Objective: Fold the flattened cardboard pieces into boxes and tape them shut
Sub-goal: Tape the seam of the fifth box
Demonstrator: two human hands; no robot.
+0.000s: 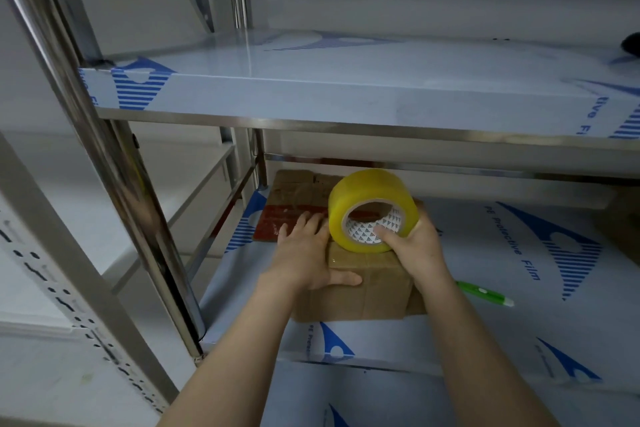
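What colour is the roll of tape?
The tape roll is yellow, clearest in the head view.

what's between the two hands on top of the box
In the head view, the yellow tape roll stands on the box between the flat left hand and the right hand, which grips it.

hands: 2, left hand (304,253) and right hand (415,243) | tape roll (367,184): 1 | folded box (360,291): 1 | flat cardboard (298,191): 1 pile, sheet count unclear | green pen (485,293): 1 | film-covered shelves: 2, upper shelf (346,80) and lower shelf (519,288)
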